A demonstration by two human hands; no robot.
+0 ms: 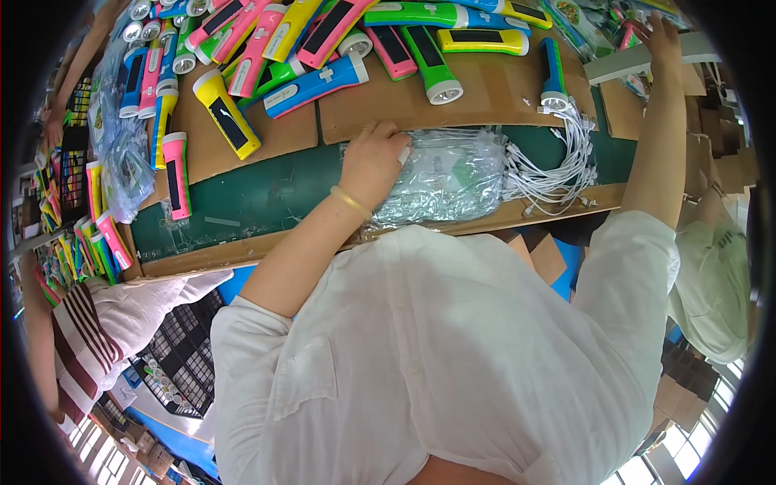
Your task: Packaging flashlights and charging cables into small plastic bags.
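- Dark green tabletop [271, 187], partly covered by brown cardboard sheets [517, 93], perhaps as padding.
- Pink, yellow, blue and green plastic flashlights [335, 36], heaped far, seemingly within reach.
- Clear plastic bag stack [457, 182], near edge, apparently steadied by the left hand [378, 153], fingers bent together.
- Thin white cables [570, 162], bunched just right.
- Right hand [660, 40], far right by a pale grey rail [614, 66]; fingers slightly spread, pinch untellable.
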